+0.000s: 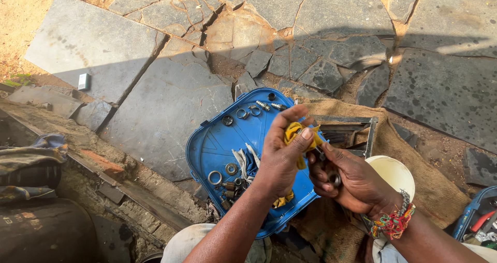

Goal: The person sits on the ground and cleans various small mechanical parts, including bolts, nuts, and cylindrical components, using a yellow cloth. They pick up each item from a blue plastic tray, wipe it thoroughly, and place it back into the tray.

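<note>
There is just one camera. It sits on the person's head and looks almost straight down. It is close to the left hand point(282, 157) and the right hand point(349, 183), which fill the low middle of the picture. Both forearms come in from the bottom edge. Past the hands it sees the stone floor point(171, 105) going up to the top edge.

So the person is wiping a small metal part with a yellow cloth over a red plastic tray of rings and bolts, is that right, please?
Not quite: the plastic tray is blue, not red, as the head view shows. The rest stands: the left hand grips the yellow cloth against a small metal part in the right hand, above the metal rings and bolts.
</note>
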